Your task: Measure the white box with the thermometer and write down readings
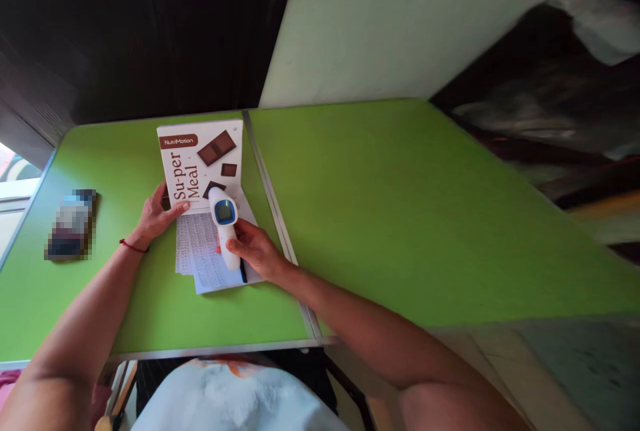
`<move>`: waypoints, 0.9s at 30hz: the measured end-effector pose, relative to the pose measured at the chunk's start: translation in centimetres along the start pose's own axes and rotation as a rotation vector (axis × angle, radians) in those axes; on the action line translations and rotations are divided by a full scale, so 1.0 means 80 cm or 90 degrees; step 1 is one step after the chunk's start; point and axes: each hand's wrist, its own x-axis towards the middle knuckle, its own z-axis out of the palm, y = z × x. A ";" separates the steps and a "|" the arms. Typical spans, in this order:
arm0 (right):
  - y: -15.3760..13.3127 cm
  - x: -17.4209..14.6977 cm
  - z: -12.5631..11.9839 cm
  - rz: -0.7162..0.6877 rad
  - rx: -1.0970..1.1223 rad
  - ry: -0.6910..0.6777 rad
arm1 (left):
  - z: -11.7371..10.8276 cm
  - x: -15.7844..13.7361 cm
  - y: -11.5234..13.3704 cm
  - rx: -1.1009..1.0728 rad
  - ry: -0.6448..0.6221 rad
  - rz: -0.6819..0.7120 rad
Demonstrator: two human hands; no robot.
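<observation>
My left hand (157,214) grips the lower left corner of a white box (200,144) printed "NutriMotion Su-per Meal", its thumb on the front face. The box is held up over the table with pictures of chocolate on it. In my right hand (257,247) is a white infrared thermometer (227,237), fingers wrapped round its handle. Its blue-framed screen faces me, and its head overlaps the lower part of the box. Beneath both lie sheets of paper with writing (210,264). A thin dark object, perhaps a pen (243,272), shows partly beside the handle.
The green folding table (400,217) has a metal seam (273,191) just right of the papers. A pixelated phone-like object (73,224) lies at the left. A dark panel (150,31) and a pale wall (375,24) stand behind the table.
</observation>
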 end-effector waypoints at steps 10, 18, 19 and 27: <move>0.005 0.000 -0.002 0.000 -0.027 -0.006 | 0.002 -0.002 0.005 -0.010 -0.014 0.018; 0.002 -0.001 -0.001 -0.006 -0.038 -0.008 | 0.002 -0.001 0.003 -0.008 -0.016 0.033; 0.001 -0.001 0.000 -0.004 -0.033 -0.005 | 0.002 -0.001 0.003 -0.009 -0.016 0.037; 0.000 -0.001 0.002 0.004 -0.015 0.006 | 0.003 -0.001 0.005 -0.011 -0.011 0.036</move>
